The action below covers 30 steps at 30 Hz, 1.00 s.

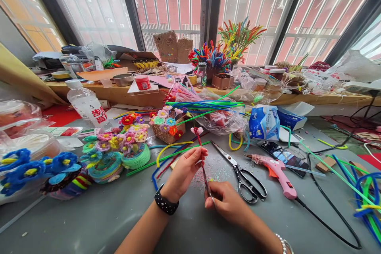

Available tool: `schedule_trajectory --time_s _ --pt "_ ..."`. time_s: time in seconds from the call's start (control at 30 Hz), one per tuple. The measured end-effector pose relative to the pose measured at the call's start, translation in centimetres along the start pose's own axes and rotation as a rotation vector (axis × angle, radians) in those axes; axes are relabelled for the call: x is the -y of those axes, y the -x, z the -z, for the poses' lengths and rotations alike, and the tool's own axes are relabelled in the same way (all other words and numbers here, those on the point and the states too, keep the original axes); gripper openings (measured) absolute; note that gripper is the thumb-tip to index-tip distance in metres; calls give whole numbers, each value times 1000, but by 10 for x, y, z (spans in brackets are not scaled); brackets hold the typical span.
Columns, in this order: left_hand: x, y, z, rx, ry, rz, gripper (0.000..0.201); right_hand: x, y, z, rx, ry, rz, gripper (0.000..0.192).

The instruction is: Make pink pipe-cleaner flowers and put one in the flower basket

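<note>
Centrally, over grey table (98, 214): pipe-cleaner flower stem (202, 158), held at two points. Long axis near upright in view, tilted slightly, top leaning left and away, bottom toward the body and right. Pink flower head (197, 130) on top, pointing up and away toward the window; bare tail end pointing down at the person. Left hand (186, 168), pinched shut on upper stem just below the red wrapped part, fingertips (203, 151) touching it. Right hand (228, 202), closed narrow on lower end of stem, thumb and forefinger around it; exact finger contact partly hidden. Left hand nearer flower head, right hand nearer tail; stem running between the two grips, clear of the table. Black watch band (166, 204) on left wrist, bracelet (284, 243) on right. Just right of the hands: scissors (241, 172), blades pointing up-left, near the stem but apart. Further right: pink glue gun (275, 170), nozzle left. Left of hands: basket of small flowers (167, 127), loose pipe cleaners (169, 156) lying flat, finished flower coils (119, 149).
</note>
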<state>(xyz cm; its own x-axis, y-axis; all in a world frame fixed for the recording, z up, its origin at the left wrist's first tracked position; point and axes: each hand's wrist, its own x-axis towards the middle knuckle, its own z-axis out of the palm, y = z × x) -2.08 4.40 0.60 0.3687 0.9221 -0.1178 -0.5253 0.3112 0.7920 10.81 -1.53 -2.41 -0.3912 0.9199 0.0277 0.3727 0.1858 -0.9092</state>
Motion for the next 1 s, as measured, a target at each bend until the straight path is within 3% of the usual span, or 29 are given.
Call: schedule_trajectory --time_s 0.37,0.6,1.0 --pt "1 -2 0 -41 31 -35 14 5 -2 -4 -82 -27 -48 61" --pt "3 -2 -1 -38 13 -45 14 0 -1 -7 20 -112 6 66" --pt "4 -3 -1 -61 -1 -77 13 -3 -2 -18 51 -301 5 64"
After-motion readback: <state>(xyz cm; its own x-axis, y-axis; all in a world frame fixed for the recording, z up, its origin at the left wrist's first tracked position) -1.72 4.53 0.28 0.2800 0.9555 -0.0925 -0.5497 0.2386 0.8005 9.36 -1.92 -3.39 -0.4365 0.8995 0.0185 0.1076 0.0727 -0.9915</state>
